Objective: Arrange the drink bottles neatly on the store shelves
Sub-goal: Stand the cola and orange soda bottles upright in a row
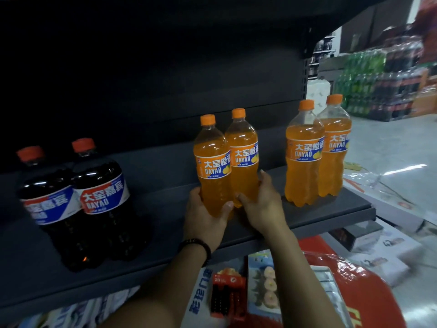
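Note:
Two orange Dayao soda bottles stand side by side in the middle of the dark shelf (165, 223). My left hand (205, 215) grips the base of the left orange bottle (211, 166). My right hand (262, 204) grips the base of the right orange bottle (244, 159). Another pair of orange bottles (303, 157) stands at the shelf's right end, one behind the other. Two large dark cola bottles (99, 200) with red caps stand at the left.
The shelf's front edge (307, 227) runs just under my wrists. Below it lie boxed goods and a red package (354, 292). Stacked packs of green and dark bottles (378, 86) fill the aisle at the far right. A shelf above overhangs.

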Demonstrator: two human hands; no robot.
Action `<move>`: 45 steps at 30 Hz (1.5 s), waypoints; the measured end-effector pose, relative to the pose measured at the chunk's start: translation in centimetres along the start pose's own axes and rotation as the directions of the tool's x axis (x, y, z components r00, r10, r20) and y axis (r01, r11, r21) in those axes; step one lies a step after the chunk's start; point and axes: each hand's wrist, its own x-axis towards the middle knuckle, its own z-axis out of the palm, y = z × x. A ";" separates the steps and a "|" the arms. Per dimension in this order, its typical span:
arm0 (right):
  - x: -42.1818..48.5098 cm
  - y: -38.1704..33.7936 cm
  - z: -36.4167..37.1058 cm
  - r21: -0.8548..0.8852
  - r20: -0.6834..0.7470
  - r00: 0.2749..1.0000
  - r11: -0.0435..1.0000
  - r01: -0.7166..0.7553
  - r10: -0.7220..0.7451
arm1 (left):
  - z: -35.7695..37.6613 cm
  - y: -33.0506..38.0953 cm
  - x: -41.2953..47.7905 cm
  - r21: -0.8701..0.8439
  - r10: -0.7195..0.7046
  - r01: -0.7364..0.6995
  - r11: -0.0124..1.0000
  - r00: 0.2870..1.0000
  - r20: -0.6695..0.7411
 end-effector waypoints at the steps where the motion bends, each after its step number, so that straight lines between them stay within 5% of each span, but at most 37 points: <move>1: 0.1 0.2 0.0 -0.015 -0.003 1.000 1.000 0.014 -0.014 | 0.0 0.0 0.0 0.008 0.004 -0.003 1.000 1.000 -0.005; 28: -2.8 0.5 -2.4 -0.026 0.085 0.987 0.989 0.142 -0.140 | -0.1 0.8 -0.6 -0.091 -0.076 0.070 0.993 0.995 -0.058; 39: -2.8 0.9 -2.5 0.010 0.119 0.985 0.992 0.127 -0.128 | 0.2 0.3 -0.5 -0.075 0.030 -0.046 0.996 0.979 -0.199; 43: -3.3 1.5 -4.9 0.027 -0.269 0.954 0.989 0.147 -0.135 | -0.8 0.7 -2.1 0.191 0.217 -0.146 0.971 0.870 -0.442; 45: -3.0 2.0 -6.5 -0.018 -0.478 0.870 0.991 0.131 -0.123 | -0.5 1.9 -3.5 0.374 0.487 -0.356 0.856 0.797 -0.356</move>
